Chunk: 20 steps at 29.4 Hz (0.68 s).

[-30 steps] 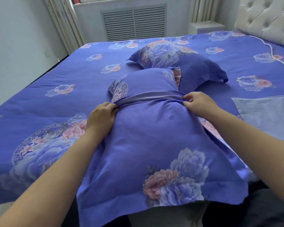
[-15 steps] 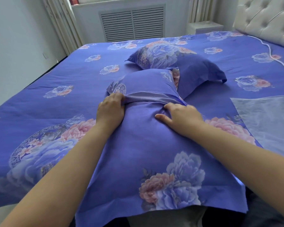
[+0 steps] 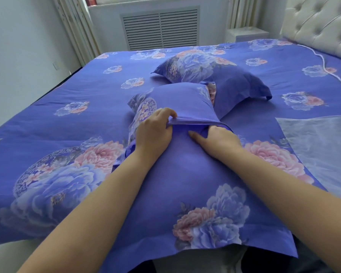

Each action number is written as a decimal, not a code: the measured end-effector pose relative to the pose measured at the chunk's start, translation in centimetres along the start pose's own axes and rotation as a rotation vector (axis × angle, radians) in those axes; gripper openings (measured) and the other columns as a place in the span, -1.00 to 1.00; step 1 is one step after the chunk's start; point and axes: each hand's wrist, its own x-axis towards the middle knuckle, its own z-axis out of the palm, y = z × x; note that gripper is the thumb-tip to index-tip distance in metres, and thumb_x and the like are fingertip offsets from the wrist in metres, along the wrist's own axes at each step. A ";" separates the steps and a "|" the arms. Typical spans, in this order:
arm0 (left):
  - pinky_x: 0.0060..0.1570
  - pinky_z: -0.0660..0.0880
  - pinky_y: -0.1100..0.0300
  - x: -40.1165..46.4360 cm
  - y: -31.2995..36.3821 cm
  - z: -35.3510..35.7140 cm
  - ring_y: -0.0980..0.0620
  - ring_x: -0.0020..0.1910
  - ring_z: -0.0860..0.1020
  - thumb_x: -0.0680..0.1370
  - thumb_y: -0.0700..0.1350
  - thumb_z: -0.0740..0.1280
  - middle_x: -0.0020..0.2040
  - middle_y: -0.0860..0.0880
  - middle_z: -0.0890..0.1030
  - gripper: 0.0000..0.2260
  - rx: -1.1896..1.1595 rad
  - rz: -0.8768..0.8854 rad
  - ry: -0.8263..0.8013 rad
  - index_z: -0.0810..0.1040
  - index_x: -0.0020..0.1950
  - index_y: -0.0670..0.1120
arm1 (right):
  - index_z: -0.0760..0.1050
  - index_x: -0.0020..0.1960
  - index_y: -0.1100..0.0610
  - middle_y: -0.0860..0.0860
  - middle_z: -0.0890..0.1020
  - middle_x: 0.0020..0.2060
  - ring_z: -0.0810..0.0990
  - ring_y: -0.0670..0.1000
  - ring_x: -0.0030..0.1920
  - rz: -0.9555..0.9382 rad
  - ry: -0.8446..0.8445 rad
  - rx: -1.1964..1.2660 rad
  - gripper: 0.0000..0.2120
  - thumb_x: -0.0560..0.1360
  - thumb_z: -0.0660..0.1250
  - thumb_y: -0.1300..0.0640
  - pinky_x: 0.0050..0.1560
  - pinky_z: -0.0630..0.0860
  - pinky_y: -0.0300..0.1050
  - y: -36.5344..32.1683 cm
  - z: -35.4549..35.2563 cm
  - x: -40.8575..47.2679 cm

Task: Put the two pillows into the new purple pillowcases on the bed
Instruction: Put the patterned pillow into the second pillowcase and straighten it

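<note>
A pillow in a purple floral pillowcase [image 3: 187,186] lies lengthwise in front of me, on the near edge of the bed [image 3: 57,91]. My left hand [image 3: 154,133] pinches the folded flap [image 3: 195,121] across its middle and lifts it. My right hand [image 3: 217,142] lies flat on the case with its fingers pushed under that flap, so the fingertips are hidden. A second pillow in a matching purple pillowcase [image 3: 209,73] rests further back, touching the far end of the first.
A pale translucent sheet [image 3: 319,146] lies on the bed at the right. A tufted cream headboard [image 3: 319,24] stands at the far right, with a white cord [image 3: 323,64] on the cover below it. A radiator grille [image 3: 161,28] and curtains line the back wall.
My right hand slid from the right end of the flap to its middle and went under it. My left hand lifted the flap's left part.
</note>
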 end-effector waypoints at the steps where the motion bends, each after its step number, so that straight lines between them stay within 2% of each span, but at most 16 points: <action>1: -0.29 0.39 0.14 -0.4 0.0 -0.2 -0.05 -0.18 0.52 0.43 -0.26 0.31 -0.18 0.01 0.57 -0.81 0.022 0.011 0.019 0.60 -0.02 -0.06 | 0.46 0.10 0.16 0.13 0.58 0.07 0.55 0.20 0.07 -0.069 0.192 0.003 -0.49 0.49 0.19 -0.28 -0.08 0.39 -0.03 -0.1 0.2 -0.4; 3: -0.31 0.42 0.14 -0.8 -0.4 -0.4 0.00 -0.20 0.52 0.44 -0.23 0.33 -0.17 0.02 0.60 -0.85 0.055 0.055 0.060 0.61 -0.04 -0.04 | 0.42 0.01 0.15 0.11 0.53 -0.03 0.53 0.21 -0.02 -0.278 0.565 0.022 -0.66 0.42 0.36 -0.08 -0.10 0.35 -0.02 -0.2 0.6 -0.9; 4: -0.32 0.43 0.15 -0.8 -0.6 -0.5 0.04 -0.19 0.50 0.42 -0.23 0.34 -0.17 0.03 0.60 -0.84 0.068 0.091 0.075 0.61 -0.06 -0.04 | 0.40 0.03 0.14 0.11 0.51 -0.01 0.50 0.20 -0.01 -0.342 0.650 -0.013 -0.64 0.36 0.39 -0.03 -0.08 0.32 -0.01 -0.4 0.8 -0.7; 6: -0.33 0.44 0.16 -0.9 -1.0 -0.4 0.05 -0.16 0.48 0.39 -0.26 0.33 -0.18 0.02 0.61 -0.84 0.072 0.172 0.095 0.61 -0.11 -0.05 | 0.41 0.14 0.10 0.09 0.48 0.09 0.47 0.20 0.07 -0.325 0.544 -0.100 -0.58 0.34 0.38 0.01 -0.01 0.31 0.02 -0.3 0.6 0.7; 8: -0.39 0.45 0.13 -1.2 -1.3 -0.3 0.05 -0.19 0.45 0.38 -0.29 0.30 -0.23 -0.01 0.59 -0.86 0.074 0.252 0.099 0.59 -0.18 -0.09 | 0.45 0.15 0.07 0.09 0.54 0.11 0.51 0.21 0.08 -0.197 0.377 -0.111 -0.69 0.40 0.29 0.13 0.00 0.33 0.00 0.6 -0.3 2.3; 9: -0.41 0.45 0.11 -1.5 -1.5 -0.1 0.03 -0.19 0.44 0.38 -0.30 0.28 -0.24 -0.01 0.57 -0.86 0.096 0.270 0.089 0.57 -0.19 -0.10 | 0.47 0.11 0.07 0.10 0.59 0.07 0.54 0.22 0.04 -0.139 0.368 -0.068 -0.74 0.42 0.24 0.19 -0.03 0.33 -0.03 1.6 -0.5 3.0; 11: -0.38 0.46 0.07 -2.2 -2.3 0.1 -0.03 -0.15 0.46 0.35 -0.33 0.27 -0.18 -0.03 0.56 -0.80 0.172 0.203 0.044 0.53 -0.12 -0.09 | 0.52 0.07 0.07 0.12 0.65 -0.04 0.57 0.27 -0.08 -0.080 0.509 0.015 -0.74 0.43 0.21 0.24 -0.16 0.36 -0.05 3.7 -0.7 3.0; 13: -0.22 0.47 0.03 -2.9 -3.3 0.1 -0.14 -0.04 0.48 0.31 -0.38 0.23 -0.05 -0.07 0.54 -0.63 0.222 0.031 -0.032 0.48 0.04 -0.07 | 0.56 0.06 0.07 0.14 0.67 -0.16 0.56 0.32 -0.24 -0.108 0.660 0.015 -0.73 0.42 0.24 0.27 -0.28 0.39 -0.05 5.1 0.1 2.0; 14: -0.17 0.45 0.01 -3.1 -3.8 0.0 -0.18 -0.02 0.47 0.30 -0.39 0.20 -0.03 -0.08 0.52 -0.61 0.230 -0.047 -0.049 0.47 0.05 -0.07 | 0.59 0.03 0.08 0.15 0.67 -0.23 0.55 0.32 -0.32 -0.136 0.692 0.011 -0.73 0.40 0.26 0.28 -0.33 0.39 -0.06 5.5 0.7 1.5; 15: -0.19 0.41 0.03 -3.3 -4.1 -0.2 -0.20 -0.06 0.48 0.29 -0.40 0.18 -0.07 -0.09 0.51 -0.65 0.228 -0.095 -0.033 0.47 -0.02 -0.08 | 0.61 0.00 0.09 0.16 0.66 -0.30 0.53 0.30 -0.40 -0.162 0.722 0.015 -0.73 0.36 0.28 0.30 -0.38 0.37 -0.09 5.8 1.1 1.0; 17: -0.34 0.26 0.12 -3.8 -4.2 -0.9 -0.18 -0.26 0.45 0.24 -0.40 0.19 -0.22 -0.08 0.46 -0.74 0.219 -0.117 0.037 0.42 -0.21 -0.09 | 0.62 -0.04 0.12 0.17 0.62 -0.39 0.49 0.28 -0.49 -0.210 0.790 0.041 -0.71 0.31 0.26 0.29 -0.44 0.34 -0.13 6.6 1.3 0.3; 20: -0.42 0.18 0.16 -5.1 -4.1 -1.5 -0.15 -0.39 0.36 0.24 -0.39 0.18 -0.28 -0.09 0.42 -0.79 0.198 -0.073 0.107 0.36 -0.27 -0.10 | 0.62 -0.04 0.13 0.15 0.63 -0.38 0.49 0.26 -0.49 -0.306 0.820 0.005 -0.69 0.33 0.18 0.24 -0.46 0.38 -0.12 8.1 1.4 -0.5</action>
